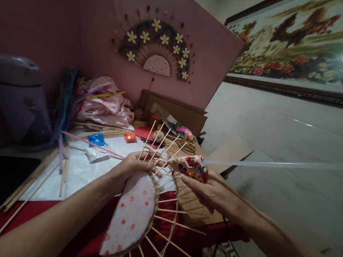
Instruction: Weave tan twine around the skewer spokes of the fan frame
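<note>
My left hand (130,169) grips the top edge of a half-round craft piece (133,216). The piece is covered in white cloth with red flowers, and thin wooden sticks (164,220) fan out from its woven rim. My right hand (211,190) is closed on a small colourful patterned wrap (190,166), held against the sticks near the piece's top. A pale translucent strip (278,164) runs from that wrap out to the right.
A finished fan-shaped decoration with white flowers (157,49) hangs on the pink wall. The table holds loose sticks (31,179), white paper (78,167), a blue bag (97,139), pink cloth (103,101) and cardboard (176,110). A framed picture (303,44) hangs on the right.
</note>
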`<state>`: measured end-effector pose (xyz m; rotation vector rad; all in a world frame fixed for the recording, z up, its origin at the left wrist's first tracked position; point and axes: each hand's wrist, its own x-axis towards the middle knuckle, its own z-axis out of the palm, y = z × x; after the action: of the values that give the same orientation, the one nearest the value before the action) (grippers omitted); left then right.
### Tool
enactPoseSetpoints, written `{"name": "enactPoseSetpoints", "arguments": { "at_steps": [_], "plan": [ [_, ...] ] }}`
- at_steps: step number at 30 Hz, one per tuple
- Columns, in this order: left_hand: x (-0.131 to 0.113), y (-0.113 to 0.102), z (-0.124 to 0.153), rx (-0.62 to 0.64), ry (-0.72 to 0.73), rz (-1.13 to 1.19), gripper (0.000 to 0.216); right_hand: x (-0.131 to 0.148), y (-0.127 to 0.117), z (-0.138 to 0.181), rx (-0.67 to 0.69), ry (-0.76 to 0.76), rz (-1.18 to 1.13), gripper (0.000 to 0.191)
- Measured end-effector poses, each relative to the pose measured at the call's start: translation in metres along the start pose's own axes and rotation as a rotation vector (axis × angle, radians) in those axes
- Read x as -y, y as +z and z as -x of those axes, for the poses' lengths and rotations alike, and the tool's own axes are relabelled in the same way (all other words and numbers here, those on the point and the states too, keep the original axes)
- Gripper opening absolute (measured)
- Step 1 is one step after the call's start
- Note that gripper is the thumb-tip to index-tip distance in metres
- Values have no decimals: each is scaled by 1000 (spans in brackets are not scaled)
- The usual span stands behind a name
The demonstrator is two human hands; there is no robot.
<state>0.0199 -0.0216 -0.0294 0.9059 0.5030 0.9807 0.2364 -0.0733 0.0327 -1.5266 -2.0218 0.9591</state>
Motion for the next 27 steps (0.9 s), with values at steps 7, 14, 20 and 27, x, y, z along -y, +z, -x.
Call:
{"name": "enactPoseSetpoints", "arguments": {
  "at_steps": [7, 14, 20, 27],
  "plan": [
    [0, 1, -1, -10, 8, -10, 26, -4, -1, 0, 3, 50, -19, 46],
    [1, -3, -2, -11, 16, -22, 27, 6, -8, 5, -33, 65, -157, 45],
    [-1, -6, -3, -35, 18, -63, 29, -13, -38, 6, -280, -103, -218, 39],
    [-14, -18, -7, -32, -41, -91, 28, -95, -72, -20, -307, -139, 230, 33]
  ]
}}
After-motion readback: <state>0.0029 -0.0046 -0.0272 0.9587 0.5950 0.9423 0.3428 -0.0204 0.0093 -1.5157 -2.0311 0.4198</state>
